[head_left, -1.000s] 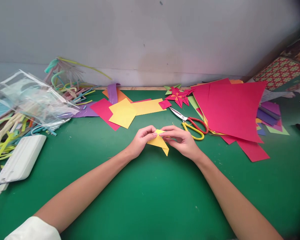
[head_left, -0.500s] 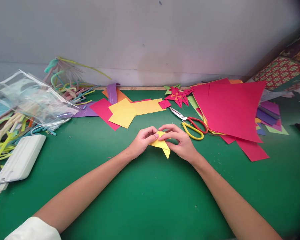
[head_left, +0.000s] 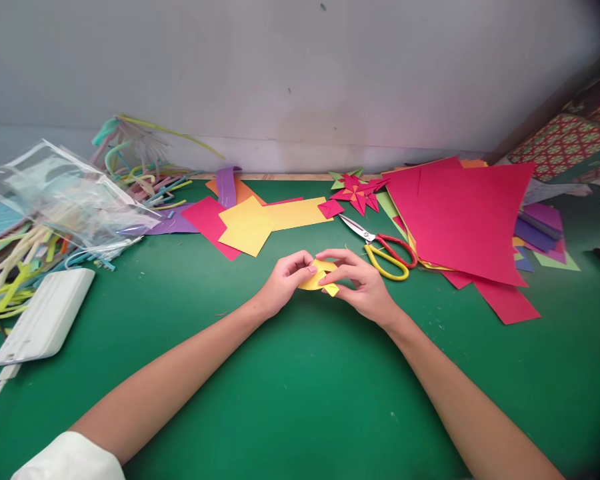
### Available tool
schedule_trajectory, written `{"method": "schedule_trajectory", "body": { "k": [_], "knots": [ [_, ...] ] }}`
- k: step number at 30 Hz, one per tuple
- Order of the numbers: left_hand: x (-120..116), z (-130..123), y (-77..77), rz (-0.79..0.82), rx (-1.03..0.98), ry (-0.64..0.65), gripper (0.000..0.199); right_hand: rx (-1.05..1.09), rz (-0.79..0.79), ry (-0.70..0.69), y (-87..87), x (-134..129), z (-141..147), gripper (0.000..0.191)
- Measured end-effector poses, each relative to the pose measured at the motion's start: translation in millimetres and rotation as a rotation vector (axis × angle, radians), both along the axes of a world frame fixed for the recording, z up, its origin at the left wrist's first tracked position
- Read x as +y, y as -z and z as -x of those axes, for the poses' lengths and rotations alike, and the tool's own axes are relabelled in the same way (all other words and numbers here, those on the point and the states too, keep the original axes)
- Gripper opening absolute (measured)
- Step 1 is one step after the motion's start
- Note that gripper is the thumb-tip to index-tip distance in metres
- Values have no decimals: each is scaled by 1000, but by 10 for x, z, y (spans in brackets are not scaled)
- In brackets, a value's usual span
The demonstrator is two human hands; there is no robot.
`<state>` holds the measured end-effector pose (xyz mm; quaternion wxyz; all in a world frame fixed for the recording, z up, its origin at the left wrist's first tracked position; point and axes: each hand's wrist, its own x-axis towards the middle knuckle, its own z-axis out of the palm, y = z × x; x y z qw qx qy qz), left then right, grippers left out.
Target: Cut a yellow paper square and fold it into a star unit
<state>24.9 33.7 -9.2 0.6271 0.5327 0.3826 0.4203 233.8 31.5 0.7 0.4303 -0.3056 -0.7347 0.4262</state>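
Note:
A small folded piece of yellow paper [head_left: 310,283] is between my two hands, just above the green table. My left hand [head_left: 286,283] pinches its left side, thumb on top. My right hand [head_left: 361,285] grips the right side, its fingers bending a flap of the paper over; part of the paper is hidden behind these fingers. Beyond my right hand lie scissors [head_left: 376,241] with one red and one yellow handle. Red and green folded paper stars [head_left: 356,192] and a small red folded square [head_left: 331,209] lie behind them.
Yellow paper [head_left: 247,227], red and purple sheets lie at the back left. Large red sheets [head_left: 460,220] are stacked at the right. Pipe cleaners [head_left: 17,267], a clear plastic bag [head_left: 75,190] and a white power bank [head_left: 47,313] with a cable occupy the left. A wall stands behind.
The pointed yellow flap that stuck out toward me is now folded up under my right fingers, so the paper looks more compact. Both hands stay in nearly the same place.

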Motion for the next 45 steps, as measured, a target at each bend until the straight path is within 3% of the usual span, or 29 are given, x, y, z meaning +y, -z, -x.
{"method": "schedule_trajectory", "body": {
  "k": [4,10,16,21,24,29,34,45],
  "knots": [
    [-3,-12,-15,-15,-3,-19,27,113,162,21,15,-15,54,4],
    [-19,-26,-12,-58,22,-14,27,335,393,110,90,-53,183,15],
    [-52,-51,-49,-83,68,-31,30,304,370,189,103,-73,209,20],
    [-91,-105,-69,-121,138,-62,32,310,319,335,85,-76,227,21],
    [-98,-122,-58,-136,108,-104,48,334,316,386,85,-72,238,22],
    [-99,-101,-41,-200,151,-153,32,405,356,406,88,-99,288,27],
    [-111,-87,-53,-242,229,-209,30,429,440,357,70,-115,316,52],
    [-104,-94,-42,-307,312,-278,32,421,470,333,139,-101,312,33]
  ]
}}
